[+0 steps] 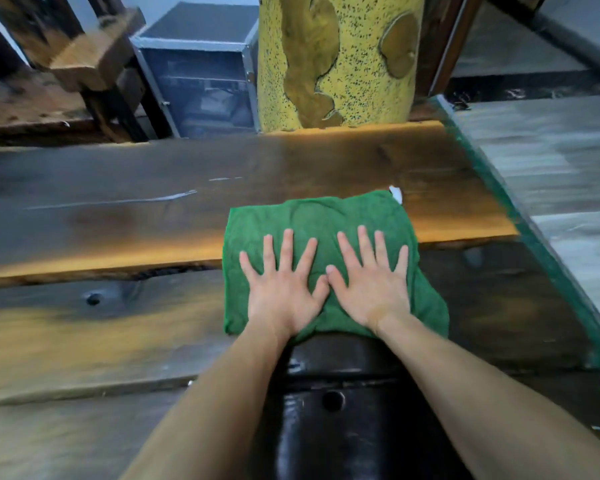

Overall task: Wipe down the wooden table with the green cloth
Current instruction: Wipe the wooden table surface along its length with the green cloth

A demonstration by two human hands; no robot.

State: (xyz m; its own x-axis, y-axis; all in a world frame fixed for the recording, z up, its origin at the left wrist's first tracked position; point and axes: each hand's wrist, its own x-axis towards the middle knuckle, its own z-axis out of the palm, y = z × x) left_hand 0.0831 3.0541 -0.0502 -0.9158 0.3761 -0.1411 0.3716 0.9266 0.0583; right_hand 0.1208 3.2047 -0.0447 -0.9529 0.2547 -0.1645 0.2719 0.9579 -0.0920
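Bench (pixel 118 209) planks fill most of the view, dark wood with orange-lit bands along their raw edges, a knot hole on the left side and a pale streak farther back. A greenish translucent edge runs down its right side, with grey floor (pixel 551 161) beyond it. Behind the far edge stands a yellow speckled slab (pixel 357 64) with large olive-brown patches, upright and touching the back of the planks. To its left sits a grey metal-framed case (pixel 201 74), and farther left some rough wooden furniture (pixel 84 60), blurred. Near the person, a glossy black block (pixel 329 410) with a round hole lies between the two forearms.

The green cloth (pixel 319 230) lies flat on the planks right of centre, spread as a broad rectangle, spanning the gap between two boards, its near edge just past the black block. A small white tag (pixel 396 194) shows at its far right corner.

Both hands press on the near half of the cloth, side by side, thumbs touching or nearly so. The left hand (pixel 284 289) is flat, palm down, fingers fanned wide, gripping nothing. The right hand (pixel 371 285) lies the same way, splayed flat on the fabric, with cloth showing beyond its fingertips and to its right.
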